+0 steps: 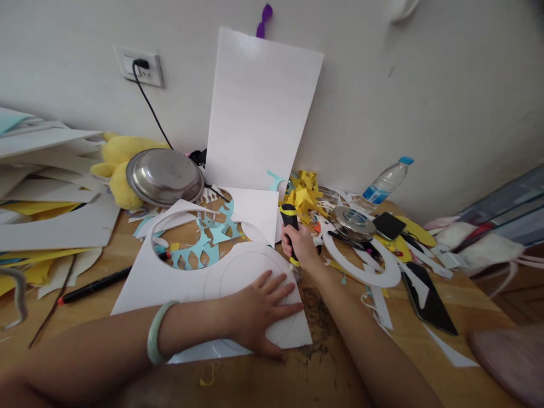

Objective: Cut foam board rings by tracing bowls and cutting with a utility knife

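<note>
My left hand (266, 311) lies flat, fingers spread, on a white board (178, 289) with circles drawn in pencil and a large round opening cut in it. A pale green bangle (159, 331) is round my left wrist. My right hand (300, 246) is wrapped round the handle of a black-and-yellow utility knife (289, 211), held nearly upright at the board's right edge. The knife's tip is too small and blurred to make out. A smaller white piece (257, 209) lies just behind the board, left of the knife.
A metal bowl (168, 175) leans on a yellow plush toy (123, 153). White sheets (55, 221) are stacked left, near a black marker (97, 283). A white panel (263, 107) leans against the wall. Right are a white ring (389, 277), a phone (429, 300) and a water bottle (386, 181).
</note>
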`<action>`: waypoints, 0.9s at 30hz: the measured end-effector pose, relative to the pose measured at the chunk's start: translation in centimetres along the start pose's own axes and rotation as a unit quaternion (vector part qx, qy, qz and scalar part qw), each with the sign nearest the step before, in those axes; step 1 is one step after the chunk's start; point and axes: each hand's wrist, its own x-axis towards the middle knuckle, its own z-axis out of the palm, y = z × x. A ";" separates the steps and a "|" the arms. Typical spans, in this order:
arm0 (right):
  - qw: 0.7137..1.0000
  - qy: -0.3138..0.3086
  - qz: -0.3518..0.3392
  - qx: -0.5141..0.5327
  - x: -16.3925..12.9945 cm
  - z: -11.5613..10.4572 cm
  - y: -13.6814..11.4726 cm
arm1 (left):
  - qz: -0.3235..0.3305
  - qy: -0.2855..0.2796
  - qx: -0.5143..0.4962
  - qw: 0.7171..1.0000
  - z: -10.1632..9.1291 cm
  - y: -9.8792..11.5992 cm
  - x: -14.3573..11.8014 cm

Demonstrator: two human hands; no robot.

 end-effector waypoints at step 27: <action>0.997 0.034 0.003 -0.063 0.9 0.2 0.3 | 0.006 -0.003 -0.011 1.000 -0.1 -0.2 0.3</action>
